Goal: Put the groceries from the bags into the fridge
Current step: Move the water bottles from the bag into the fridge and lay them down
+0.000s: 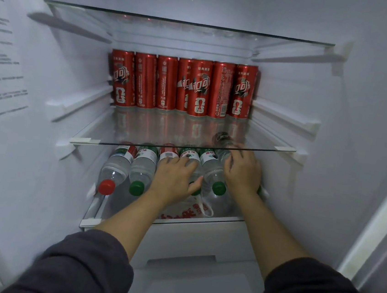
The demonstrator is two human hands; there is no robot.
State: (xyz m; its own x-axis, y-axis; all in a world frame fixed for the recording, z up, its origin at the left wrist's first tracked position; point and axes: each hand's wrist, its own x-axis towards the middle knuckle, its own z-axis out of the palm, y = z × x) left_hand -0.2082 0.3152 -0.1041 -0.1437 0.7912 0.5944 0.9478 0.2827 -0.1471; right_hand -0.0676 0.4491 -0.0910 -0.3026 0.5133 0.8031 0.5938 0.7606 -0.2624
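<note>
Under the glass fridge shelf [154, 128], left grip [175, 175] lies spread on clear plastic water bottles [142, 165], right grip [242, 173] curls round the rightmost bottle [223, 142].

Both bare forearms [133, 211] reach forward, palms down. The left hand [175, 176] lies flat, fingers [182, 163] straight, thumb splayed (toward the other hand). On the right hand [242, 173] the fingers bend at the knuckles, their grip unclear.

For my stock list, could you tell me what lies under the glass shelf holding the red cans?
Water bottles lie on their sides, caps outward; the left hand and right hand touch them. Bottles beneath the hands are partly covered.
</note>
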